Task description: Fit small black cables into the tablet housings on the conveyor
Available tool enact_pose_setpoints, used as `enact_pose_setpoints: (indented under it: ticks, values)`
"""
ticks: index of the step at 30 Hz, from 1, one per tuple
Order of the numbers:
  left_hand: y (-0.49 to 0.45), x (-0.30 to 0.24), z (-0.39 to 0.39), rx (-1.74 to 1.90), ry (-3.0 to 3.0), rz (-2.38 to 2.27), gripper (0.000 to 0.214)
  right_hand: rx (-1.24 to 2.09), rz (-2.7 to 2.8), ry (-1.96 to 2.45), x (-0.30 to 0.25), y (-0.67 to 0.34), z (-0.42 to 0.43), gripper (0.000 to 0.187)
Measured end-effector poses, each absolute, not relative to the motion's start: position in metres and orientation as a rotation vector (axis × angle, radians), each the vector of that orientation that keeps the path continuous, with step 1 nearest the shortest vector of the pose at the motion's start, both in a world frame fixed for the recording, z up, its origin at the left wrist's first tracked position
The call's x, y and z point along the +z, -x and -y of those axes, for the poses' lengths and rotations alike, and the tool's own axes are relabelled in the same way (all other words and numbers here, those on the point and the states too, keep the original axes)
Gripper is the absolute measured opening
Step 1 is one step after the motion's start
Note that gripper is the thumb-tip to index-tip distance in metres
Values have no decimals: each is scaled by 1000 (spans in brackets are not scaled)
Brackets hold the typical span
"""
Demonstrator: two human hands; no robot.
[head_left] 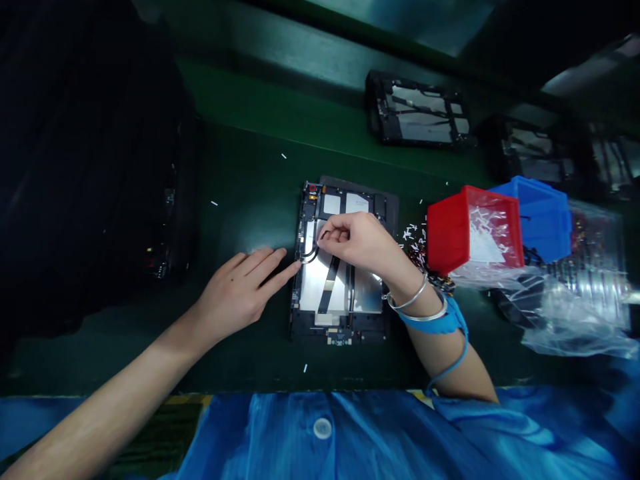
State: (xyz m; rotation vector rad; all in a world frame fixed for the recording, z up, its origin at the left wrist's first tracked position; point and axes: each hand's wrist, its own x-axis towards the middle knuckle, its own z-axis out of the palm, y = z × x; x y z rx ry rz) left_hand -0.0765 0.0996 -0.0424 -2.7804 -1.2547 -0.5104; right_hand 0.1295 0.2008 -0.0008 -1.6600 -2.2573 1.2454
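An opened tablet (313, 293) lies in front of me with its silver battery plates, circuit boards and flat black ribbon bared. Over its upper middle, my right hand (357, 241) pinches a thin black cable (311, 257), which curves down to the tablet's left edge. A small dark end shows between the fingertips; the rest is hidden there. My left hand (245, 287) lies with fingers spread on the bench at the left. Its index fingertip touches the tablet's left edge, beside the cable's lower end.
Right of the tablet stand a red bin (447, 230) holding white strips in a bag and a blue bin (547, 220). Loose white bits (413, 232) and clear plastic bags (565, 313) lie nearby. Another opened tablet (423, 113) sits behind; dark stacked items (100, 167) fill the left.
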Motion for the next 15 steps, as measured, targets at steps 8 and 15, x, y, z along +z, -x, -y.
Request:
enact_pose_setpoints:
  ticks: [8, 15]
  values:
    - [71, -38, -101, -447, 2725, 1242, 47, 1188, 2245, 1649, -3, -131, -199, 6]
    - [67, -39, -101, -483, 2771, 1302, 41, 1221, 2108, 1610, -8, -132, -198, 7]
